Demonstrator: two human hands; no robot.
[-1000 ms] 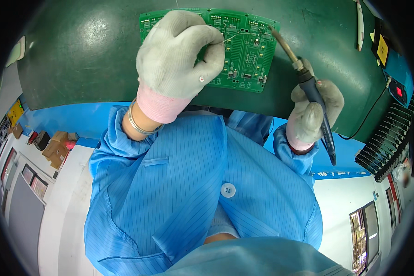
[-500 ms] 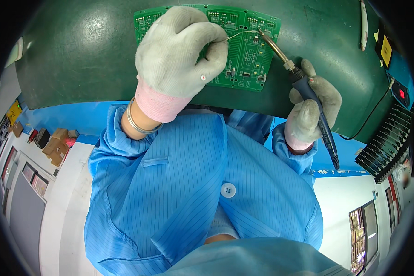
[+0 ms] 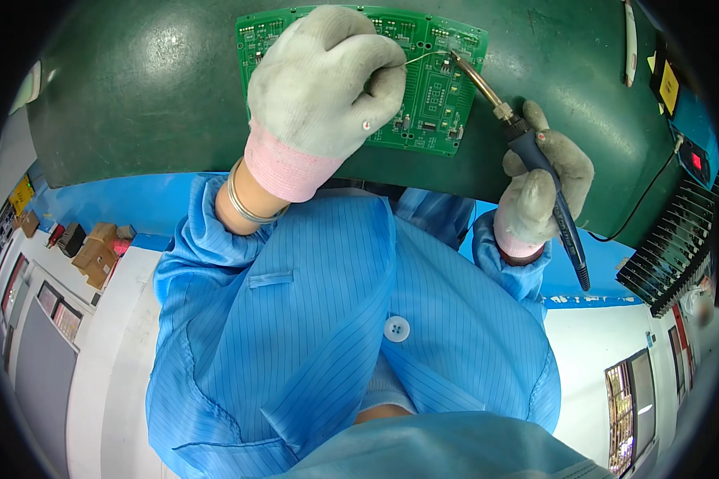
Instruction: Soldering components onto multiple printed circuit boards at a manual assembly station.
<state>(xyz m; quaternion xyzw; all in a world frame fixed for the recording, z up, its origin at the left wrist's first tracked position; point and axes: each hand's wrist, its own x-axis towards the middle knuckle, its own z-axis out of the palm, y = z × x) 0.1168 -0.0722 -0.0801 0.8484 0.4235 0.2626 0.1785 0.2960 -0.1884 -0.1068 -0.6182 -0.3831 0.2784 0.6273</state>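
Both gloved hands grip tools: left hand pinches solder wire, right hand holds soldering iron at the circuit board far corner; a slip might bridge neighbouring pads.

At two o'clock I see a small yellow label on a dark box, beside a blue unit with a red lit square display. At nine o'clock sits a yellow sign; brown cartons lie just below it.
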